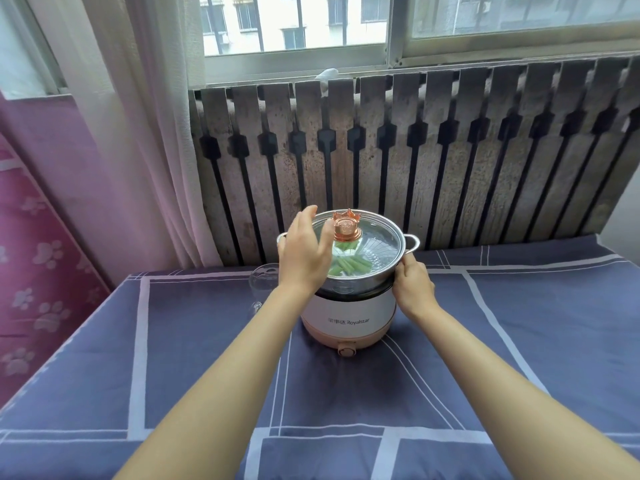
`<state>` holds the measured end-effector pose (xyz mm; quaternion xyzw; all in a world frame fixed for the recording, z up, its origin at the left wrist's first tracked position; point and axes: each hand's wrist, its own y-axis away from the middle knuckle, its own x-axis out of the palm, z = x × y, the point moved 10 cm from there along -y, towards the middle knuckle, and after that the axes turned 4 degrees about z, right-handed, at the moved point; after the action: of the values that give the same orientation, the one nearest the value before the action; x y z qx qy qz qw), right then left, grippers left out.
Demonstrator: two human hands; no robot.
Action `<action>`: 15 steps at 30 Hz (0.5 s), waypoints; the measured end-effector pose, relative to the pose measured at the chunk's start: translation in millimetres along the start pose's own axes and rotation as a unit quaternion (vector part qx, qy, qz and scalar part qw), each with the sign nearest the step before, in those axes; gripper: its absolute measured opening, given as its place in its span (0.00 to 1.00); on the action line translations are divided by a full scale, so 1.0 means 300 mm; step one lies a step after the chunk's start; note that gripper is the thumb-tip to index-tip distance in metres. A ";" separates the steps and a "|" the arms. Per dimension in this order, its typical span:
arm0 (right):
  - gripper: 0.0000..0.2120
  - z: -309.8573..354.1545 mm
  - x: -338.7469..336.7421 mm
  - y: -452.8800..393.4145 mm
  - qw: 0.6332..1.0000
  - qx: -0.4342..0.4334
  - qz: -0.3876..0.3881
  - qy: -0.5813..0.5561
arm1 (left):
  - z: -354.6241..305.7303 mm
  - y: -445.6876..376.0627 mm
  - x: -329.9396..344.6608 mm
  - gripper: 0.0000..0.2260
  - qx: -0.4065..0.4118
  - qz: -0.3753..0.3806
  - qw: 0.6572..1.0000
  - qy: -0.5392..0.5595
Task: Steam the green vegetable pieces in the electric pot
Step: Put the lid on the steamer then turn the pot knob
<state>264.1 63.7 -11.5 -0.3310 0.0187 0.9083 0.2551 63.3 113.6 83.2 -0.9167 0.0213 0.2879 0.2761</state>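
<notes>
My left fingers [306, 216] are spread apart and hold nothing; the left hand [303, 256] hovers over the glass lid [374, 239], just left of its copper knob [346, 227]. Whether the palm touches the glass cannot be determined. My right fingers [408, 262] are together, pressed flat against the right wall of the steel steamer basket [360, 284], below its right side handle [412, 242]; the right hand [414, 287] steadies rather than clamps.

Head view. All positions are given relative to the electric pot [348, 315]. The steamer basket sits directly on top of the pot, and the lid sits on the basket. The green vegetable pieces [349, 264] lie inside the basket, visible through the glass, toward its left front. The control dial [344, 351] is at the pot's lower front. A clear glass [263, 277] stands just left of the pot. The pot stands on a blue cloth [519, 341].

Procedure, as judged: the step in hand appears to be seating the lid. Keep the right hand bracing the basket so the stack does not shift on the cloth. Check that the lid rim sits level all round. Handle the lid by the knob only.

Not determinable: the dial setting, the water level in the pot, any power cord, the basket's left handle behind my left hand, and the lower part of the glass behind my left forearm.
</notes>
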 end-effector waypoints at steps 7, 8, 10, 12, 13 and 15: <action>0.14 -0.003 0.002 -0.005 1.000 -0.005 -0.011 0.001 | 0.123 0.151 -0.014 0.22 -0.038 -0.073 0.985 0.154; 0.14 -0.003 0.001 -0.005 1.000 -0.007 -0.015 0.000 | 0.143 0.176 -0.006 0.23 -0.046 -0.078 0.981 0.171; 0.14 -0.002 0.000 -0.005 1.000 -0.011 -0.020 -0.002 | 0.185 0.227 0.013 0.26 -0.068 -0.084 0.973 0.203; 0.14 -0.001 -0.001 -0.007 1.000 -0.014 -0.021 -0.005 | 0.235 0.277 0.045 0.27 -0.102 -0.077 0.965 0.229; 0.14 -0.001 -0.001 -0.007 1.000 -0.016 -0.021 -0.005 | 0.257 0.299 0.065 0.27 -0.117 -0.067 0.962 0.239; 0.14 0.001 -0.001 -0.007 0.999 -0.021 -0.025 -0.005 | 0.286 0.334 0.107 0.26 -0.137 -0.038 0.956 0.255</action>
<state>265.2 65.3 -10.9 -0.3317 -0.0102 0.9035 0.2712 26.0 77.1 -42.3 -0.9889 0.0165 0.0345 0.1435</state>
